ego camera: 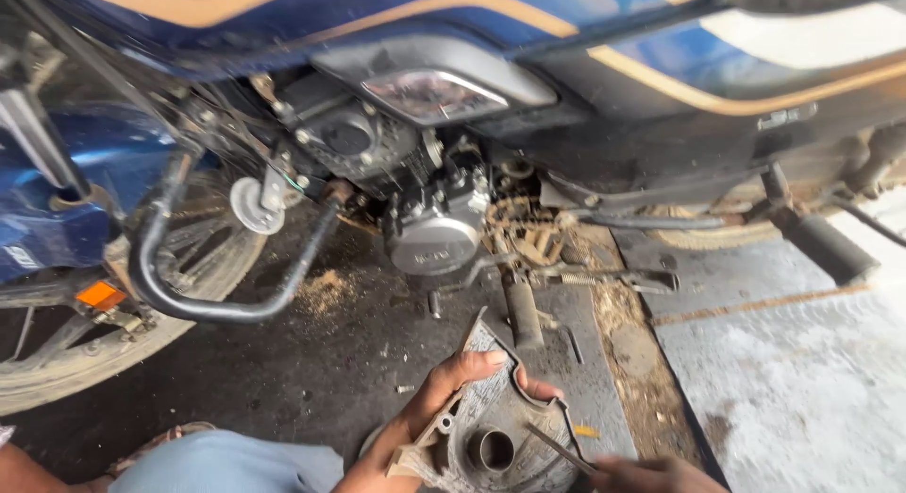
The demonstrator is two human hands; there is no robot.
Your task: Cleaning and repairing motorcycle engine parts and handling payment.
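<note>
**Hands holding a dirty engine cover beside a blue motorcycle**

Nearest the camera, at the bottom edge, a knee in pale blue trousers [226,463] shows beside the person's two hands. The left hand [444,394] has its grip clamped on a grey metal engine cover [491,408], thumb over the upper rim, fingers underneath. The cover is held tilted just above the floor, inner side up. It is irregular in outline, caked with grime, and has a round socket in the middle. The right hand [651,474], partly cut off by the frame, is closed around a thin metal tool [559,448] whose tip rests on the cover near that socket.

Beyond the hands stands a blue motorcycle [566,40] with gold stripes. Its engine [434,229] sits exposed, with a curved black crash guard [217,304] to the left and a spoked front wheel [113,333] behind it. The floor [311,370] is dark, oil-stained concrete strewn with small bolts and sawdust; to the right lies a paler grey slab [793,380].
</note>
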